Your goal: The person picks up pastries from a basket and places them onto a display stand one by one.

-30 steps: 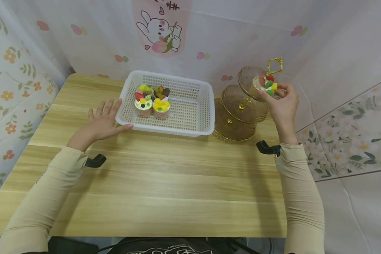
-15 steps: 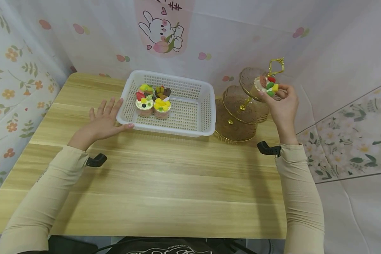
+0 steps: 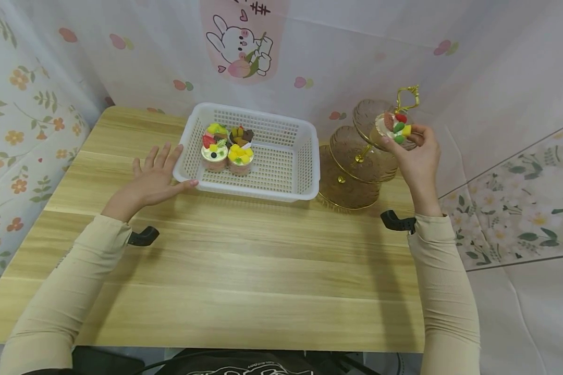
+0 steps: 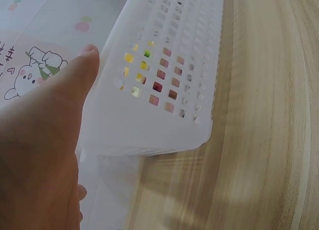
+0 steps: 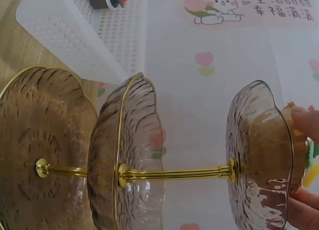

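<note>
My right hand (image 3: 419,156) pinches a cream-topped dessert cup (image 3: 388,127) with red, green and yellow pieces on it. The cup is at the top tier of a three-tier gold-rimmed cake stand (image 3: 356,179); in the right wrist view its lower part shows through the clear top plate (image 5: 259,150). My left hand (image 3: 152,179) lies with fingers spread at the left corner of a white plastic basket (image 3: 244,192), its thumb along the front rim. Several dessert cups (image 3: 227,151) with fruit and chocolate toppings stand together in the left part of the basket.
The basket stands directly left of the cake stand on a wooden table (image 3: 244,281). A gold handle (image 3: 407,96) rises from the stand's top. A printed curtain (image 3: 328,47) hangs close behind, and another panel (image 3: 521,208) lies to the right.
Both hands, the held dessert cup and the basket keep their places; only the head view shifts very slightly.
</note>
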{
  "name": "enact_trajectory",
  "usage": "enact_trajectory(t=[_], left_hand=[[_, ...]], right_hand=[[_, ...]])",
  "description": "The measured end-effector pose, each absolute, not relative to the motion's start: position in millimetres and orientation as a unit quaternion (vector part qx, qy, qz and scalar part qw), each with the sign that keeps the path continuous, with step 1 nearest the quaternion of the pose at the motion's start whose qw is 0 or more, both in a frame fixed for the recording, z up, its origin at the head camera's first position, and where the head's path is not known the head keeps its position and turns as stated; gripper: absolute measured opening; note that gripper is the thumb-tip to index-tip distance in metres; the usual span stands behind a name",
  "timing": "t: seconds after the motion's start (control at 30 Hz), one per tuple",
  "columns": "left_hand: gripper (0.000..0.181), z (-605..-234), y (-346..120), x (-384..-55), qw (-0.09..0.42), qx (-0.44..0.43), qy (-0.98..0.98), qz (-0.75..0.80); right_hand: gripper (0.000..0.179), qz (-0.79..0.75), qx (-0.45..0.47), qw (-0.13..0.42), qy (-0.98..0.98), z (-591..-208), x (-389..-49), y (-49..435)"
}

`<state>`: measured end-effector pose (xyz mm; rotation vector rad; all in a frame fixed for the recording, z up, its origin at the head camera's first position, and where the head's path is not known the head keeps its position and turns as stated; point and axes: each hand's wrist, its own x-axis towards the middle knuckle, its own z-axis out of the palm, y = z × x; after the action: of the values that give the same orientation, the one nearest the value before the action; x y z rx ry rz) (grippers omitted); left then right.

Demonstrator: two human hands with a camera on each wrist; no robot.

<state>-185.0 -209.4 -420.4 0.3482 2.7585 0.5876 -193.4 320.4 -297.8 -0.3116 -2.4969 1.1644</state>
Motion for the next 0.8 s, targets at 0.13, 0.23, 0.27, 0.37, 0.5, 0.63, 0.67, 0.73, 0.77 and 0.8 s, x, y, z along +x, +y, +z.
enact_trajectory(t=[0.13, 0.23, 0.27, 0.37, 0.5, 0.63, 0.67, 0.73, 0.77, 0.8], left_hand=[[0.102, -421.2, -209.3, -184.7, 0.148, 0.121, 0.960, 0.204], [0.101, -420.9, -209.2, -184.3, 0.147, 0.120, 0.960, 0.207], [0.101, -420.9, -209.3, -184.3, 0.147, 0.120, 0.959, 0.209], [0.097, -421.0, -209.3, -184.2, 0.144, 0.122, 0.958, 0.214], [0.093, -421.3, -209.0, -183.9, 0.140, 0.123, 0.958, 0.216], [0.093, -420.0, -208.1, -183.1, 0.136, 0.124, 0.959, 0.216], [0.093, -419.7, -207.9, -182.9, 0.136, 0.124, 0.959, 0.216], [0.093, -419.6, -207.6, -182.7, 0.137, 0.123, 0.958, 0.218], [0.093, -419.8, -207.6, -182.7, 0.138, 0.123, 0.958, 0.218], [0.094, -420.3, -207.5, -182.8, 0.139, 0.123, 0.958, 0.217]], right_hand=[[0.070, 0.420, -0.108, 0.185, -0.882, -298.3, -192.8, 321.1], [0.071, 0.425, -0.103, 0.183, -0.881, -298.1, -192.2, 321.1], [0.072, 0.424, -0.102, 0.182, -0.881, -298.0, -191.8, 321.0], [0.075, 0.420, -0.098, 0.179, -0.884, -297.9, -190.3, 320.7], [0.079, 0.414, -0.093, 0.179, -0.888, -298.4, -186.3, 321.1], [0.084, 0.403, -0.096, 0.189, -0.890, -300.7, -181.0, 321.2], [0.086, 0.400, -0.099, 0.195, -0.890, -301.6, -179.3, 320.7], [0.089, 0.401, -0.105, 0.211, -0.885, -304.1, -174.5, 317.9], [0.089, 0.403, -0.105, 0.226, -0.881, -305.9, -171.4, 315.7], [0.089, 0.401, -0.105, 0.247, -0.876, -308.2, -168.0, 313.0]])
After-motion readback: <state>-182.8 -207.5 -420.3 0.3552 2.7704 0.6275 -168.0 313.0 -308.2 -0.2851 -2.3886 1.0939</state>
